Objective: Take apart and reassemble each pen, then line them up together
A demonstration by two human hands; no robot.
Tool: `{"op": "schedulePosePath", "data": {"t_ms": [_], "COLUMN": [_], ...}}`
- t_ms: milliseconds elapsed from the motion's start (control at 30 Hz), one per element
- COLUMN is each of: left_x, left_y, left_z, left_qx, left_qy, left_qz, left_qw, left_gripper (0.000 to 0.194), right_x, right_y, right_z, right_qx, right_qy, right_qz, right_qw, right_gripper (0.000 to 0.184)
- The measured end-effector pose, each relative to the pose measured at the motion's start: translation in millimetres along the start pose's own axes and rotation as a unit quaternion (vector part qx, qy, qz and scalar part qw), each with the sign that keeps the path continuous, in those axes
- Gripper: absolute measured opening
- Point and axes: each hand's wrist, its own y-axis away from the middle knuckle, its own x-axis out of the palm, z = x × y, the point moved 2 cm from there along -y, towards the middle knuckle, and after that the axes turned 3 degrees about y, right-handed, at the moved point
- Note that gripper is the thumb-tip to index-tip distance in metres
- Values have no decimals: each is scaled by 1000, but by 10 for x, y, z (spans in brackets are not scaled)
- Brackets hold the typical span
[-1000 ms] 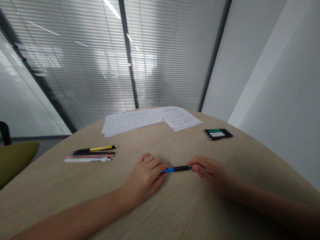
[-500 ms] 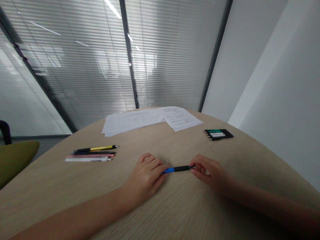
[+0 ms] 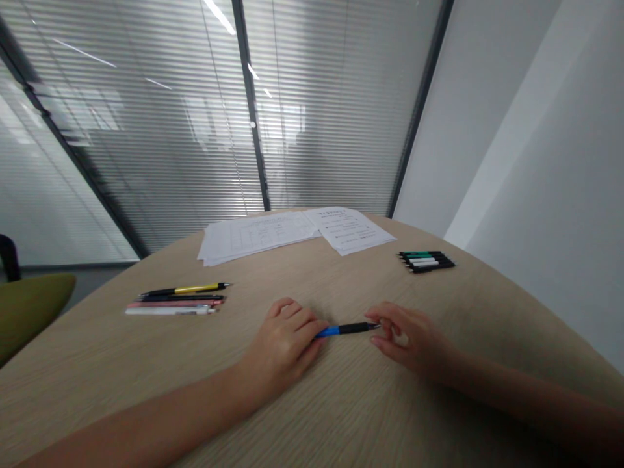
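Note:
A blue pen (image 3: 348, 329) with a black grip and a pointed metal tip lies level just above or on the table, its tip towards the right. My left hand (image 3: 292, 335) is closed around its blue rear end, which the fingers hide. At the tip, my right hand (image 3: 409, 335) has its thumb and index finger parted, with the tip between them; the hand appears to hold nothing.
On the wooden table (image 3: 234, 416), several pens and pencils (image 3: 178, 300) lie in a row at left. Another row of several pens (image 3: 426, 261) is at right. Printed papers (image 3: 263, 233) spread along the far edge. A green chair (image 3: 34, 305) stands beyond the left edge.
My right thumb and index finger have spread apart and let go of the pen's tip. My left hand keeps its hold, nearly still.

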Motion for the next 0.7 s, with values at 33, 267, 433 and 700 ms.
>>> {"op": "schedulePosePath", "data": {"t_ms": [33,267,433,700], "left_x": [2,-4,2,-10], "left_y": [-1,1,6,8], "left_z": [2,0,2,-17], "left_qx": [0,4,5,9], "left_qy": [0,-2,-1,-1], "left_qz": [0,3,3,3], "left_qw": [1000,1000,1000,1000], "left_gripper": [17,16,17,17], "right_x": [4,-7,-6,-15], "right_y": [2,-5,1,-16], "right_z": [1,2,-9,7], "right_qx": [1,-9,6,-29], "right_qy": [5,19,24,23], "right_qz": [-7,-17,4,19], "right_qw": [1000,1000,1000,999], "right_gripper": [20,11,11,19]}}
